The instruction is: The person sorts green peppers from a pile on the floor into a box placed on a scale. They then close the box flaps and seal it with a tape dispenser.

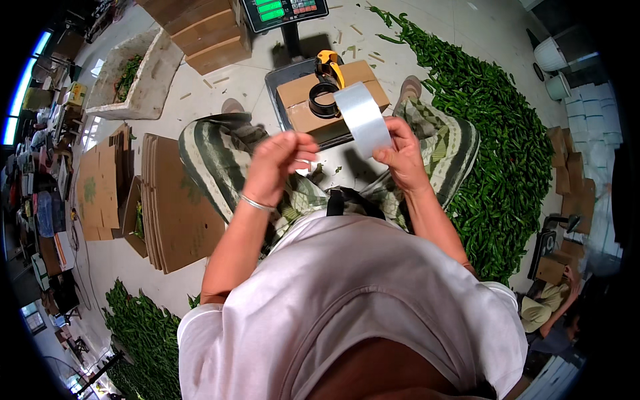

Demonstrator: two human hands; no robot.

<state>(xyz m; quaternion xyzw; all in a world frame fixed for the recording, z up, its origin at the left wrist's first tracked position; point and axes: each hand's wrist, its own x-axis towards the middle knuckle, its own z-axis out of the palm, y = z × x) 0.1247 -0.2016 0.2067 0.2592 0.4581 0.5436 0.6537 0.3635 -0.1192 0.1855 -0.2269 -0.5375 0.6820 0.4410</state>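
Note:
My right hand [405, 157] grips a wide roll of pale silvery tape [364, 119], fingers at its right side and thumb along its lower edge. To its left, my left hand [277, 163] hangs in the air with loosely curled fingers, slightly apart, and nothing visible in them. A bracelet circles that wrist. Beyond both hands, a closed cardboard box [297, 100] rests on the platform of a scale [280, 83]. On top of the box lies a yellow and black tape dispenser [327, 73], its black ring-shaped hub [323, 100] showing no tape. The roll partly covers the box.
Green chili peppers [497, 180] are heaped along my right, with another pile [143, 340] at lower left. Flattened cartons [180, 207] stand on my left, near a white foam box [143, 83]. Stacked cartons [207, 33] are ahead. Another person [550, 303] sits at far right.

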